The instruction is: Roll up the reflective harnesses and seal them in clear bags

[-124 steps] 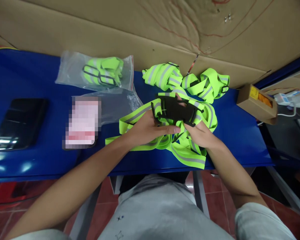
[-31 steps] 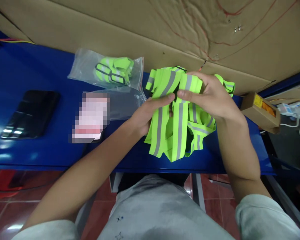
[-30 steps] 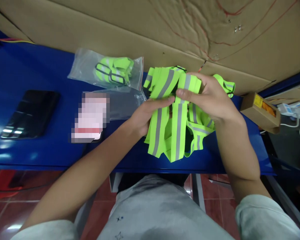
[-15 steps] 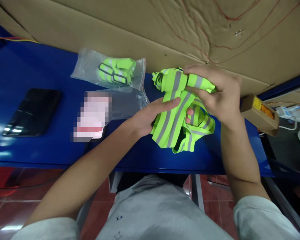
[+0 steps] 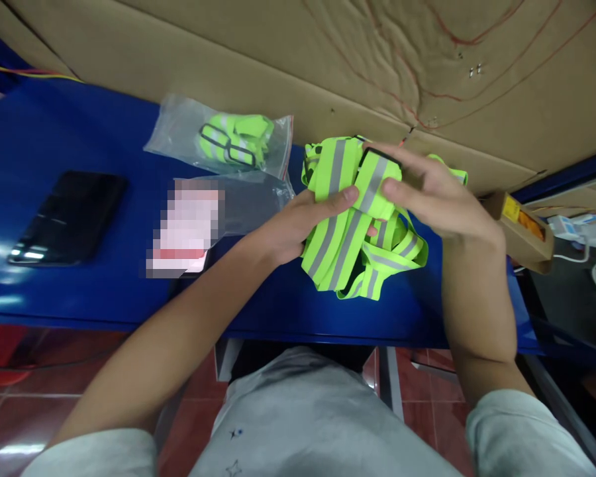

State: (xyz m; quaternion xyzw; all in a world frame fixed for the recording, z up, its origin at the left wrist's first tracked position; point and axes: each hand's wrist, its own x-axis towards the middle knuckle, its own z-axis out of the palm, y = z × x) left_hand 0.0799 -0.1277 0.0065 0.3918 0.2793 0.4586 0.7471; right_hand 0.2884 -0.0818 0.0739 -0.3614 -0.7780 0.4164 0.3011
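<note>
A neon-yellow reflective strap (image 5: 335, 248) with grey stripes is gathered in several folded layers above the blue table (image 5: 278, 305). My left hand (image 5: 298, 228) is closed round the left side of the layers, thumb on top. My right hand (image 5: 447, 199) grips a folded section near its upper right, with the thumb pressed on the front. A black buckle (image 5: 381, 156) shows at the top of that section. Loose loops (image 5: 395, 255) hang at the lower right, and another strap end (image 5: 449, 169) sticks out behind my right hand. The right fingertips are partly hidden.
A clear zip bag (image 5: 176, 136) holding a similar strap bundle (image 5: 238, 142) lies at the back. Before it lies a flat clear bag (image 5: 251, 205), beside a blurred pink-white rectangle (image 5: 186, 225). A black slab-like device (image 5: 69, 215) is farther left. A cardboard box (image 5: 519, 228) stands right.
My right hand has turned and brought a folded, buckled section over the front of the bundle, closer to my left thumb. A strap end now shows behind it. My left hand keeps its hold.
</note>
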